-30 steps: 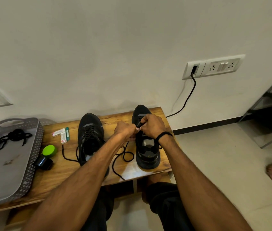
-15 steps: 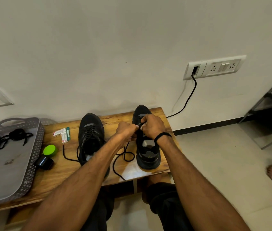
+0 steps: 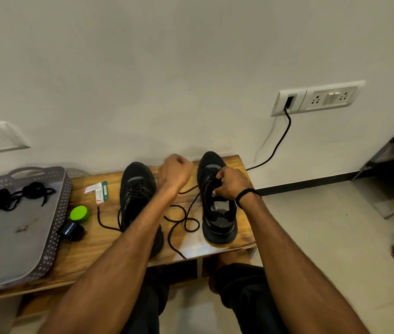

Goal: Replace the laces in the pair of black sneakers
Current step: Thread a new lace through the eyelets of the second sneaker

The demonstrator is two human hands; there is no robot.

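The right sneaker (image 3: 217, 213) stood at the right end of the wooden bench (image 3: 99, 249), the right hand (image 3: 233, 183) grasping its eyelet part. Above the bench the left hand (image 3: 175, 173) was clenched around the black lace (image 3: 192, 206).

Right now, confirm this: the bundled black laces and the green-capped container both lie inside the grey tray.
Wrong. The head view shows the bundled black laces inside the grey tray, but the green-capped container sits outside it, on the wooden bench beside the tray.
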